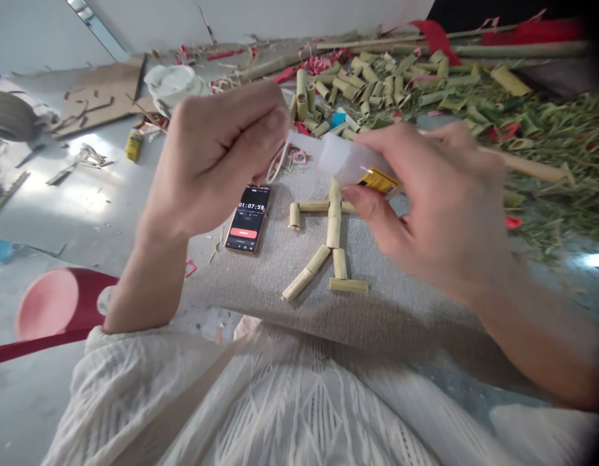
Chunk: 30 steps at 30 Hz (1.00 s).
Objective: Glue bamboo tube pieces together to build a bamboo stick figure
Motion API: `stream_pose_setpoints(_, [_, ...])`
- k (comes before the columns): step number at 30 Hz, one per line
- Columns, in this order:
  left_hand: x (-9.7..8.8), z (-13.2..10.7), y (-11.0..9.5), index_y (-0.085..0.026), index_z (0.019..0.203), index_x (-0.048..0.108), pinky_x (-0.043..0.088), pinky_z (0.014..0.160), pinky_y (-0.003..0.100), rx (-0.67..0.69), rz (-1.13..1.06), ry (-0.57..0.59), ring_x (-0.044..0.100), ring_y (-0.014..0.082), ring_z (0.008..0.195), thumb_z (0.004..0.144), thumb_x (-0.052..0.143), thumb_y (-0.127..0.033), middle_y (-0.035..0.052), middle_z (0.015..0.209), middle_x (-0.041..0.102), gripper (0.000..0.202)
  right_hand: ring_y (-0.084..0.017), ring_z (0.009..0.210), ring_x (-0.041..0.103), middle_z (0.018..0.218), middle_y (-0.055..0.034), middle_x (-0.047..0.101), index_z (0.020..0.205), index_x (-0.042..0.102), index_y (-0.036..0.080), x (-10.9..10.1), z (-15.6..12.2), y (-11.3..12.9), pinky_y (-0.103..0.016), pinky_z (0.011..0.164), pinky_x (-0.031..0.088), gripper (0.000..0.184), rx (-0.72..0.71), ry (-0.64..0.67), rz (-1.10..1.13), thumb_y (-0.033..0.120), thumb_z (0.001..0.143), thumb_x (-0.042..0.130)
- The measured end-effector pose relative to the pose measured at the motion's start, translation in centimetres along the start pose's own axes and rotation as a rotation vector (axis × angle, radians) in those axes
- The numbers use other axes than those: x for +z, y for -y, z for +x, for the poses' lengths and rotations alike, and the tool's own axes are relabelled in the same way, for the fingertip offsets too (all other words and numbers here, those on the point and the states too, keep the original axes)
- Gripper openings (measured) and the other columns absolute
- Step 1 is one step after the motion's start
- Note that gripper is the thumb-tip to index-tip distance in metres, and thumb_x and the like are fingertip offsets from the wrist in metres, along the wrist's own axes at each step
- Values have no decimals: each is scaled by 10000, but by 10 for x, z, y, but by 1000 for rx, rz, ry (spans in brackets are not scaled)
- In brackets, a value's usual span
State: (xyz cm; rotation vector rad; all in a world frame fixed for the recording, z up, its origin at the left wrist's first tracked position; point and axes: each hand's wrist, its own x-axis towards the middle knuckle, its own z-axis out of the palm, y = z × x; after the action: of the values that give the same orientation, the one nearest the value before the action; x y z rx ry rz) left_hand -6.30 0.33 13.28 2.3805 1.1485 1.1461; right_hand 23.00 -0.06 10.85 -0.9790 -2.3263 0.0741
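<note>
Where bottle point(345, 158) overlaps figure point(334, 226), phone point(248, 219) beside — cuttings point(348, 85) beyond

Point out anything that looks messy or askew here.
Cut stalk pieces and grass lie heaped untidily beyond and to the right, with red scraps around them. The stick figure looks lopsided: one leg slants outward, the other drops nearly straight to a crosswise piece.

Phone screen point(248, 221) reads "01:07:59"; yellow bottle label point(378, 180) unreadable.
</note>
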Motion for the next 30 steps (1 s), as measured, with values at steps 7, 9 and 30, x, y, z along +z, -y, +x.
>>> stream_pose_setpoints(7, [-19,-20,27,-568,1152,814,633,852,618,123,272,-34,697,379,811,991,615,-664,25,753,690,274,-321,848,690,957,-50,783,1281,680,295,6,1,-1,-521,915,552,213,-29,29,78,399,1140,558])
stream_pose_setpoints(9, [-21,-16,20,-566,1129,820,631,798,631,125,243,-12,668,381,751,936,695,-649,17,775,721,244,-321,835,668,972,-53,786,1302,680,293,5,1,0,-529,942,565,232,-35,48,86,397,1136,556])
stream_pose_setpoints(30, [-10,12,-32,-280,868,703,606,753,224,10,361,13,766,123,894,1194,499,-439,-5,793,517,416,-194,660,496,767,25,560,1145,686,199,4,11,2,-377,798,440,304,-74,-58,159,449,1202,520])
